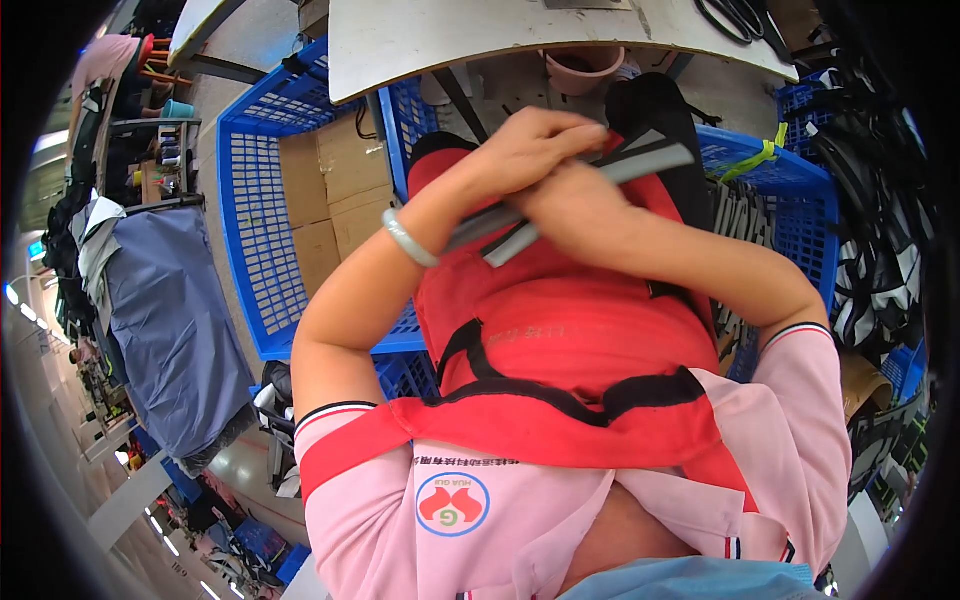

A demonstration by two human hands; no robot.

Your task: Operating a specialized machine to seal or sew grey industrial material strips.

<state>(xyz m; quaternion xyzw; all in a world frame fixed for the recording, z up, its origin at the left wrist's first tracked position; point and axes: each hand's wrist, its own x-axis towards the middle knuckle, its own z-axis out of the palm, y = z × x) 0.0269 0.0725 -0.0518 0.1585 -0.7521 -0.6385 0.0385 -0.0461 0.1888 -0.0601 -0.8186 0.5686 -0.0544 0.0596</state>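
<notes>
My wrists come together above my lap, with my left hand lying over the fingers of my right hand. Several flat grey and black strips pass beneath them, their ends sticking out on both sides. My right hand is closed around the strips, though its fingers are mostly hidden. Motion smears my left hand, and its finger grip is unclear. A red apron with black trim covers my lap under the strips. On my left wrist is a pale bangle.
A blue crate with cardboard inside stands at left. Another blue crate at right holds stacked strips. Ahead is a white table with black-handled scissors; a pink bucket sits below. Black straps hang at far right.
</notes>
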